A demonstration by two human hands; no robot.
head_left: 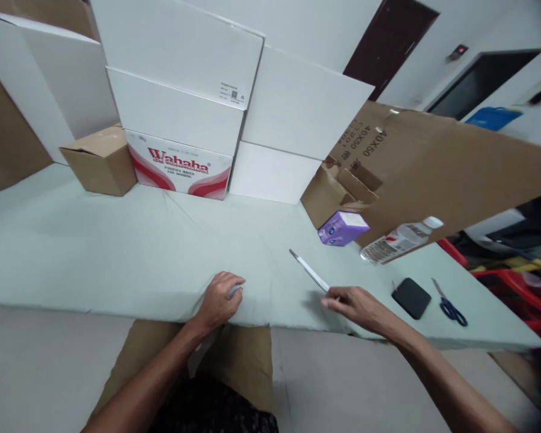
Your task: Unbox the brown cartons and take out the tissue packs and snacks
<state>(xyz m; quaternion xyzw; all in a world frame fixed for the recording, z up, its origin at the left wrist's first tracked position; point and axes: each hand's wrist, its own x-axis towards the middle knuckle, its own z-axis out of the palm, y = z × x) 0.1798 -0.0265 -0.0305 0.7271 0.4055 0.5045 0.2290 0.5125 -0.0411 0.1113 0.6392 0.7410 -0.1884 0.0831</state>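
My right hand [354, 307] pinches the near end of a slim white stick [312, 272] with a dark grey tip. The stick points away to the upper left, just over the table; its exact kind is too small to tell. On the table's front edge rests my left hand [220, 299], fingers loosely curled with a gap between thumb and forefinger and nothing visible in it. To the right of my right hand lie a flat black case [411, 297] and dark-handled scissors [452, 311].
White cartons, one a Wahaha water box [180, 166], are stacked along the back of the table [94, 252]. A small brown box [103, 162] stands left. On the right are a purple box [342, 228], an opened carton [327, 195] and a tilted-looking water bottle [399, 242].
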